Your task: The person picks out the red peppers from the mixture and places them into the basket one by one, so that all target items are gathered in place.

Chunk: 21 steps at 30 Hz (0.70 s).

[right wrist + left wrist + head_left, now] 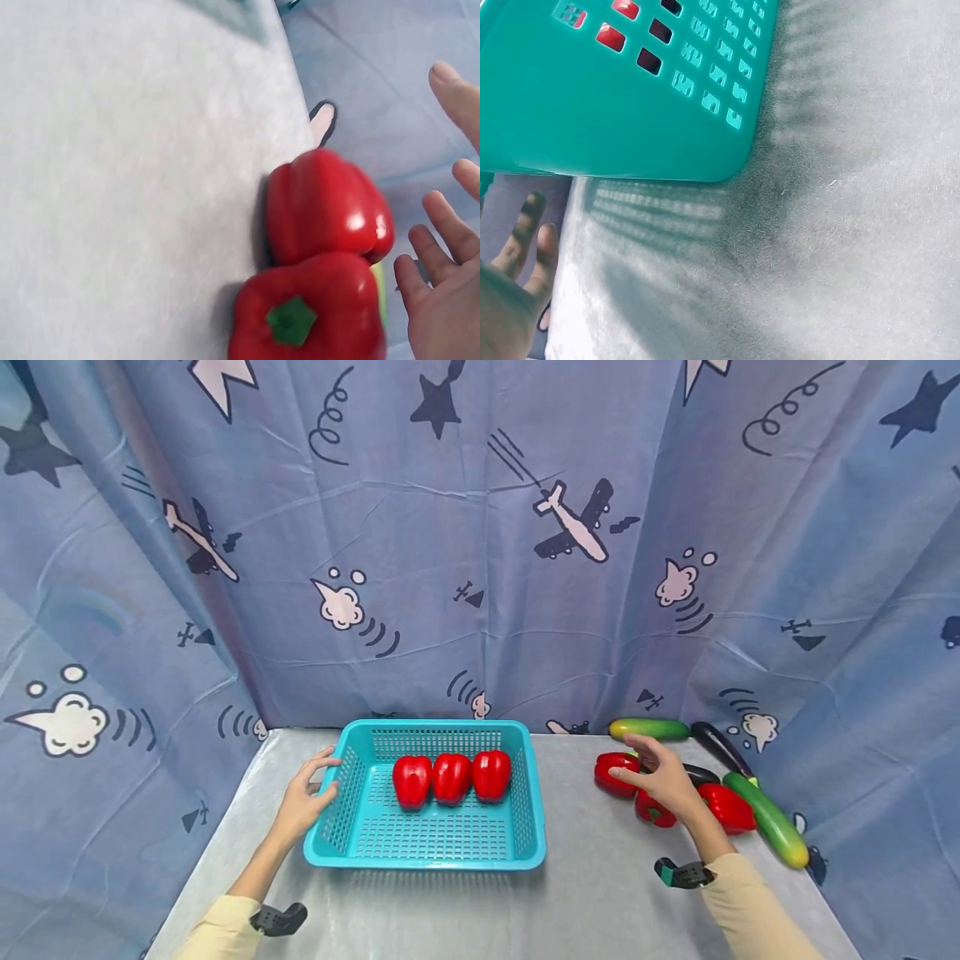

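Peppers three o'clock from the basket are risking rolling if nudged; left hand and right hand are hanging spread, contact unclear.

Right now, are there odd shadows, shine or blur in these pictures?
Left wrist view: the turquoise perforated plastic basket throws a striped shadow on the pale grey tabletop, which looks washed out at lower left; right wrist view: white glare on the upper glossy red bell pepper, while the tabletop looks slightly blurred; head view: small shiny spots on the three glossy red bell peppers.
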Each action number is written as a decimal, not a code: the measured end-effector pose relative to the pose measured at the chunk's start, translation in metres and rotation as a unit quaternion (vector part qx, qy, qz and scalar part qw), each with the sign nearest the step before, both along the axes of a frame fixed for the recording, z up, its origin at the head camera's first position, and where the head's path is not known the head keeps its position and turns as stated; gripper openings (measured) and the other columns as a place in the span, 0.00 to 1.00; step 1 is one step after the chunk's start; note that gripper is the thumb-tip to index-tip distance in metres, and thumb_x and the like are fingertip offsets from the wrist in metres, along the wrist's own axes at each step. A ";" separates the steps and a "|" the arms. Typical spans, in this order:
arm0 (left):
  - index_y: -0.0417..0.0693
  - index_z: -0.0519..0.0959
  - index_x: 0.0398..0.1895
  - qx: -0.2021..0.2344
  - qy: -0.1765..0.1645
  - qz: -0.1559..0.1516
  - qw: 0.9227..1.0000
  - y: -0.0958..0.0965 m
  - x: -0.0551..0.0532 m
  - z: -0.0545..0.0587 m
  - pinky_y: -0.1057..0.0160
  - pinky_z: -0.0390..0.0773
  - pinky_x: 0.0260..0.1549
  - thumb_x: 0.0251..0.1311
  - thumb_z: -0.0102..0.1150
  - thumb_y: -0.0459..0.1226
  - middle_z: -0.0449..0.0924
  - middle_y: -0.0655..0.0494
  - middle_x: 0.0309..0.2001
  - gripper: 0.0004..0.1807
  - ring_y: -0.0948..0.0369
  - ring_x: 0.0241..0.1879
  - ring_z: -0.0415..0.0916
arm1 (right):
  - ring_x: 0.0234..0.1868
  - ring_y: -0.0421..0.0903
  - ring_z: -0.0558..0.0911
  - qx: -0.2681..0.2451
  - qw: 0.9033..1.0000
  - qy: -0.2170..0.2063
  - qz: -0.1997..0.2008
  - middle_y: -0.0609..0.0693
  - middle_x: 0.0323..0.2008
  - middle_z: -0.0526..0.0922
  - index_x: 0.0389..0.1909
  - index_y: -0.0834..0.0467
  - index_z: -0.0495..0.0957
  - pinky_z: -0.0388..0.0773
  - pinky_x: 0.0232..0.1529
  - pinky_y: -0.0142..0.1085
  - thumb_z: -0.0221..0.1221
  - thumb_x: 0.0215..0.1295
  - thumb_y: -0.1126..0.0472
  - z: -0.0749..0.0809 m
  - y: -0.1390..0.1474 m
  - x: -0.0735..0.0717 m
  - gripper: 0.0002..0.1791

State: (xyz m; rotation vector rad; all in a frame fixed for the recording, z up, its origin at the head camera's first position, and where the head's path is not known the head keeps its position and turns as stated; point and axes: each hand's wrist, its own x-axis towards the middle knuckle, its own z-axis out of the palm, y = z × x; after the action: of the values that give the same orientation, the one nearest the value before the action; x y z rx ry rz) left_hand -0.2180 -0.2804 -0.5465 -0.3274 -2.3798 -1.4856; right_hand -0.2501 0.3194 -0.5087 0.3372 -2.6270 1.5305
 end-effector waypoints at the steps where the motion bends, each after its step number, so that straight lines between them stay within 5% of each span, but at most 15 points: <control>1: 0.31 0.76 0.59 -0.001 -0.002 0.000 1.000 0.000 0.000 0.000 0.75 0.75 0.46 0.60 0.58 0.18 0.62 0.33 0.71 0.22 0.36 0.64 0.66 | 0.68 0.66 0.66 0.004 1.000 0.001 0.001 0.70 0.67 0.68 0.71 0.69 0.64 0.60 0.67 0.63 0.70 0.64 0.61 -0.002 0.002 -0.001 0.39; 12: 0.32 0.76 0.59 0.007 -0.011 -0.002 1.000 -0.001 0.001 0.001 0.71 0.78 0.45 0.61 0.59 0.19 0.62 0.34 0.71 0.22 0.35 0.59 0.72 | 0.68 0.69 0.65 0.049 0.998 -0.029 -0.023 0.70 0.68 0.68 0.72 0.68 0.64 0.60 0.67 0.62 0.74 0.59 0.51 -0.010 0.008 -0.011 0.46; 17: 0.31 0.76 0.59 0.007 -0.004 -0.004 1.000 0.000 0.002 0.002 0.72 0.77 0.45 0.61 0.59 0.19 0.62 0.32 0.71 0.21 0.35 0.63 0.67 | 0.66 0.68 0.68 0.073 0.997 -0.030 -0.027 0.69 0.66 0.70 0.69 0.67 0.66 0.65 0.64 0.62 0.74 0.58 0.50 -0.016 0.010 -0.014 0.44; 21: 0.31 0.76 0.59 0.010 -0.006 -0.003 1.000 0.001 0.002 0.004 0.68 0.79 0.43 0.61 0.59 0.19 0.62 0.32 0.71 0.21 0.34 0.57 0.74 | 0.63 0.67 0.71 0.091 0.995 -0.027 -0.029 0.69 0.63 0.73 0.67 0.68 0.69 0.69 0.62 0.61 0.76 0.57 0.49 -0.016 0.011 -0.015 0.44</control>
State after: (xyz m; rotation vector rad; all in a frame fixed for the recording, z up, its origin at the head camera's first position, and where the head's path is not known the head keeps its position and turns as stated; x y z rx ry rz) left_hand -0.2157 -0.2796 -0.5429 -0.3207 -2.3736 -1.5168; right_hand -0.2652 0.3308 -0.5250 0.2318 -2.7981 1.3052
